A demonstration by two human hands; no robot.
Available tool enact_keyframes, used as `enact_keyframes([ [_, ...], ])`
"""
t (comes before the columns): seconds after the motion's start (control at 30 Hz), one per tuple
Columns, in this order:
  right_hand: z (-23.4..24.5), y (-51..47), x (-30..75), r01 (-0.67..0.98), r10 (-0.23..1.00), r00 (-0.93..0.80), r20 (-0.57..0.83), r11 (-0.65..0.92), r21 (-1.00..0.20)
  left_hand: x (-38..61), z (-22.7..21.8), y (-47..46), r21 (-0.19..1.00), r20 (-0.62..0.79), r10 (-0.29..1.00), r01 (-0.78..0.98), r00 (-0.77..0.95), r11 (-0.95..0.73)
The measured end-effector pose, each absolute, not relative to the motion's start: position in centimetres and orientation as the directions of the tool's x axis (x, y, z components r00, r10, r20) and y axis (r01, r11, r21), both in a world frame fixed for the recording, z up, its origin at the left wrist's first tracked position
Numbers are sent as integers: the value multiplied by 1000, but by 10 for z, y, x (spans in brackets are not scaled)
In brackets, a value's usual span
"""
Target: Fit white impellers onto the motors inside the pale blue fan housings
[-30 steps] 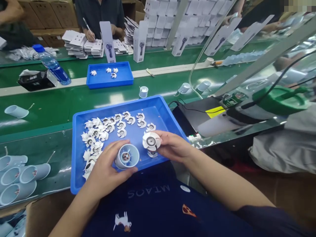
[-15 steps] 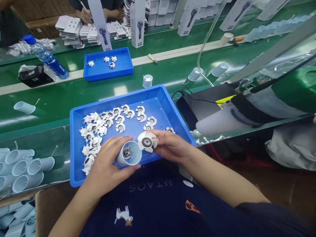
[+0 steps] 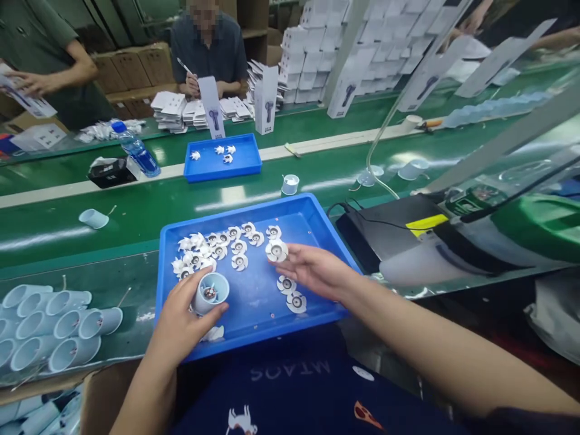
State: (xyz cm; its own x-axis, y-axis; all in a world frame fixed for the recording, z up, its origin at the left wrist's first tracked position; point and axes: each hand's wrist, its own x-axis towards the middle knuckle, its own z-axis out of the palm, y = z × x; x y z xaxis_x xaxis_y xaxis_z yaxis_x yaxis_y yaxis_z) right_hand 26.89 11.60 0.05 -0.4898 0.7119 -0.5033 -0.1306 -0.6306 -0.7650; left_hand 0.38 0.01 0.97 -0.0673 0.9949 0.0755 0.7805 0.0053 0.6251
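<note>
My left hand point(image 3: 174, 320) is wrapped round a light blue cylindrical housing point(image 3: 222, 291), its open end tilted up toward me and a small copper-wound motor point(image 3: 209, 293) showing inside. To the right, my right hand point(image 3: 315, 272) has a white fan impeller point(image 3: 277, 250) at its fingertips, dark hub facing me. Both hands are above a large blue tray point(image 3: 258, 308). Many loose white impellers lie in it, most of them crowded at its left, with a pair of impellers point(image 3: 291, 293) just below my right hand.
Light blue housings point(image 3: 58, 326) lie in rows at left. Another housing point(image 3: 290, 184) stands behind the tray, near a smaller blue tray point(image 3: 222, 172). A water bottle point(image 3: 138, 151), a black box point(image 3: 113, 172) and a dark device point(image 3: 385, 220) are around. Across the bench sits a person point(image 3: 211, 54).
The view has tipped upward, showing more of the people opposite. My right hand has moved away from the housing with the impeller, widening the gap between my hands.
</note>
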Motion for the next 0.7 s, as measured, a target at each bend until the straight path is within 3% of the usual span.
enact_keyframes([
  [0.2,29,256,165,59,899,-296,-324,-321,-945,-8,17,-6,641,96,993,768,-62,-14],
  [0.33,9,292,132,326,950,-252,-184,-95,-940,-20,23,-23,636,102,987,771,-121,29],
  [0.43,-18,268,139,493,941,-338,-32,147,-858,-35,22,-35,642,98,974,760,-206,96],
  [0.53,-27,237,154,568,835,-544,75,433,-700,-47,21,-35,654,102,965,747,-242,118],
  [0.7,-18,215,157,587,647,-762,0,692,-421,-54,23,-26,640,141,963,763,-231,90],
])
